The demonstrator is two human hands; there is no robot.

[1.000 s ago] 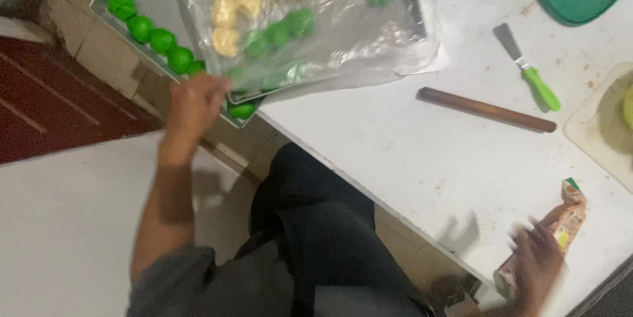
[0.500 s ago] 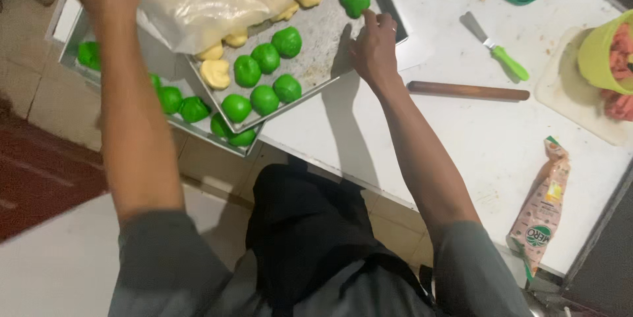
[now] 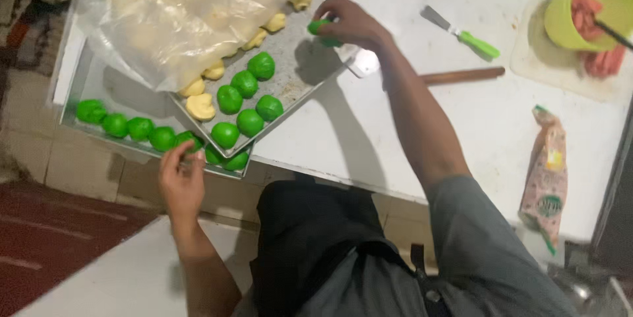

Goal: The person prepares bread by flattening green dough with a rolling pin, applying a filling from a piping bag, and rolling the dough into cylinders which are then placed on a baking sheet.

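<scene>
The right hand (image 3: 353,24) pinches a green dough ball (image 3: 321,28) over the top tray (image 3: 297,80), so it is best set down softly, while the left hand (image 3: 179,178) touches, fingers bent, the green ball (image 3: 188,140) at the near edge of the lower tray (image 3: 86,89).

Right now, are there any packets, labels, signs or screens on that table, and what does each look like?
Printed packet: lies at the table's right edge, near the person's right elbow; long crumpled pouch, pink and cream with green ends.
Clear plastic sheet: draped over the upper tray of yellow and green dough balls; wrinkled, see-through, unprinted.
No signs or screens in view.
</scene>
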